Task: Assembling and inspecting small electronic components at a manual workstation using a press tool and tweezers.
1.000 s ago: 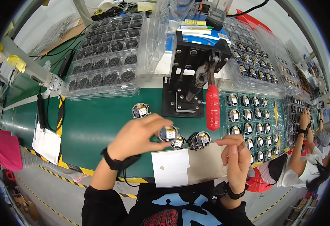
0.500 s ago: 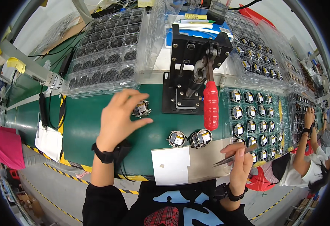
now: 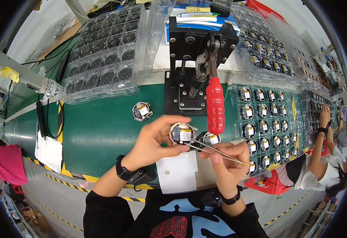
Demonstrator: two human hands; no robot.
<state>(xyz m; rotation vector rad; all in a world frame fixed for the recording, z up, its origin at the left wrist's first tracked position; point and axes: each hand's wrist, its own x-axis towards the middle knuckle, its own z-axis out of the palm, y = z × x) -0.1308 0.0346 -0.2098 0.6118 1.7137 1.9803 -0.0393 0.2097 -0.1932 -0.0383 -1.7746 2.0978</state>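
Note:
Between the thumb and fingers of my left hand (image 3: 151, 139) is a small round electronic module (image 3: 180, 136) with a metal rim and a white-and-yellow label, held above the mat. My right hand (image 3: 231, 160) grips metal tweezers (image 3: 211, 149), whose tips reach the module's face; whether they pinch any part is too small to tell. Just behind the tweezers, another round module (image 3: 212, 139) rests near the red handle, partly covered. A separate module (image 3: 141, 111) lies on the green mat, beyond my left hand.
A black toggle press (image 3: 177, 51) with a red handle (image 3: 215, 105) stands ahead. Clear trays of round modules (image 3: 275, 125) fill the right; a tray of black mesh parts (image 3: 102, 51) sits back left. White paper (image 3: 177, 176) lies at the front edge. A co-worker's hand (image 3: 325, 115) is far right.
My left hand has moved right and now holds a module up off the mat. My right hand has brought the tweezers left to that module. The view has shifted slightly.

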